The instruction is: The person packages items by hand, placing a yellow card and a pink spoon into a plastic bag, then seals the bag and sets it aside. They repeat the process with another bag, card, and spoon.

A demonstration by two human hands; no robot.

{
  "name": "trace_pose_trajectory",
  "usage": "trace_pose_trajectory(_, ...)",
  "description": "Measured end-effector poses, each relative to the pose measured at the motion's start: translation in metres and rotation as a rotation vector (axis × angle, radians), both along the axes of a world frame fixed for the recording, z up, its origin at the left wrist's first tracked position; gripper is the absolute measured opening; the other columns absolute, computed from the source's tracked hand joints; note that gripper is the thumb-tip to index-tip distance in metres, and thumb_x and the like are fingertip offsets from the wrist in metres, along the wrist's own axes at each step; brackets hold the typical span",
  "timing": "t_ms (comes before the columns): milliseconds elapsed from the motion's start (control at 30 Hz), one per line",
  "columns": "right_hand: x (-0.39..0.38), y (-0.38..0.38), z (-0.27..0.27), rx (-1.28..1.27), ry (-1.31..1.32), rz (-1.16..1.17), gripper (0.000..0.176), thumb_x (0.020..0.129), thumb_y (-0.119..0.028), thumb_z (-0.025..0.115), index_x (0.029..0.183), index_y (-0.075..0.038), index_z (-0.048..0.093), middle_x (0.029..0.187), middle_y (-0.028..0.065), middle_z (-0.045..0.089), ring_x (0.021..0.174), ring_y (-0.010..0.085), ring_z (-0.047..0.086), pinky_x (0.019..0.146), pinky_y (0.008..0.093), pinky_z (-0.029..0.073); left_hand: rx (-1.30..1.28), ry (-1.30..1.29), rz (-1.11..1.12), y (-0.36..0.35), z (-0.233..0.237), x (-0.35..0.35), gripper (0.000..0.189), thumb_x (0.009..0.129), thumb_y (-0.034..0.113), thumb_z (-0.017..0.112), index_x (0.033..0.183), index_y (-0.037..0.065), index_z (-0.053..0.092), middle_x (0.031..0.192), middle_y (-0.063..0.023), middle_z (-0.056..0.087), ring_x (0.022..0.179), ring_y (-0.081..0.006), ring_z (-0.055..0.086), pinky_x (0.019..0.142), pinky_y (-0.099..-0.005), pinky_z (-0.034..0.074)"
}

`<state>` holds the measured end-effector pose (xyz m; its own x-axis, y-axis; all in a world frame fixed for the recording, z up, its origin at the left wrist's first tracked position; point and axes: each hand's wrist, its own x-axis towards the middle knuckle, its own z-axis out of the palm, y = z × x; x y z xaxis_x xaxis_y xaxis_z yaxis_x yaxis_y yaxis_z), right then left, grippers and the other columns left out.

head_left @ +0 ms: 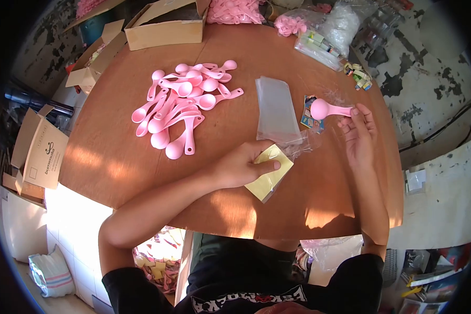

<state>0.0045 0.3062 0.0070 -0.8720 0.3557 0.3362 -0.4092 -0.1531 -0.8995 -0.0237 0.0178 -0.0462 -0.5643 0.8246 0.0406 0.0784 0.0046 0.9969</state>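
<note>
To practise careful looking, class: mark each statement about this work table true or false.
1. The right hand holds a pink plastic spoon by its handle. True.
2. The left hand presses on a blue cloth. False: it presses on a yellow paper card.
3. A pile of pink plastic spoons lies on the round brown wooden table. True.
4. The stack of clear plastic bags lies on the floor. False: it lies on the table.

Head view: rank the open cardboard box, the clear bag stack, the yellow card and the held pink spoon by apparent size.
1. cardboard box
2. clear bag stack
3. yellow card, partly under the left hand
4. pink spoon in the right hand
</note>
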Motion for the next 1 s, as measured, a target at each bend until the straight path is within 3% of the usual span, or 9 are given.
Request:
trace_pose_trajectory(167, 0.035, 0.018, -0.009, -0.131, 0.029, -0.037, 0.016, 0.094, -0.007, 0.059, 0.110, -0.003, 0.056, 0.088, 0.0076, 0.067, 0.073, 0.0150, 0.067, 0.070, 0.0301, 0.057, -0.040, -0.058, 0.046, 0.002, 0.003, 0.003, 0.027, 0.097, 0.021, 0.060, 0.116, 0.002, 0.059, 0.087, -0.0004, 0.064, 0.077, -0.0066, 0.058, 0.069, -0.0277, 0.049)
trace_pose_trajectory(367, 0.041, 0.011, -0.019, 0.034, 0.040, -0.113, 0.014, 0.094, -0.004, 0.060, 0.107, -0.003, 0.056, 0.088, 0.0089, 0.068, 0.074, 0.0147, 0.066, 0.069, 0.0297, 0.056, -0.073, -0.078, 0.032, 0.002, 0.006, 0.006, 0.029, 0.096, 0.023, 0.062, 0.116, 0.002, 0.059, 0.087, -0.0022, 0.065, 0.077, -0.0083, 0.060, 0.069, -0.0289, 0.049)
trace_pose_trajectory(667, 0.047, -0.014, -0.029, 0.172, -0.041, 0.017, 0.013, 0.094, -0.005, 0.060, 0.105, 0.000, 0.055, 0.089, 0.0116, 0.067, 0.074, 0.0153, 0.065, 0.068, 0.0280, 0.053, -0.054, 0.053, -0.011, 0.003, 0.002, 0.011, 0.033, 0.094, 0.021, 0.065, 0.118, 0.001, 0.058, 0.090, -0.0009, 0.065, 0.080, -0.0058, 0.058, 0.069, -0.0261, 0.049)
trace_pose_trajectory(733, 0.049, -0.017, -0.028, 0.178, -0.029, 0.021, 0.014, 0.094, -0.005, 0.061, 0.105, 0.000, 0.055, 0.089, 0.0116, 0.067, 0.074, 0.0154, 0.065, 0.068, 0.0281, 0.053, -0.053, 0.045, -0.007, 0.003, 0.004, 0.012, 0.032, 0.093, 0.023, 0.066, 0.116, 0.001, 0.060, 0.086, -0.0026, 0.065, 0.078, -0.0075, 0.060, 0.069, -0.0279, 0.050)
trace_pose_trajectory(1000, 0.053, -0.023, -0.025, 0.103, 0.001, 0.024, 0.014, 0.094, -0.005, 0.061, 0.105, 0.000, 0.055, 0.090, 0.0116, 0.067, 0.075, 0.0160, 0.065, 0.068, 0.0277, 0.054, -0.045, 0.038, -0.067, 0.003, -0.001, 0.011, 0.036, 0.093, 0.023, 0.067, 0.120, 0.001, 0.060, 0.095, -0.0048, 0.068, 0.085, -0.0083, 0.060, 0.075, -0.0281, 0.050)
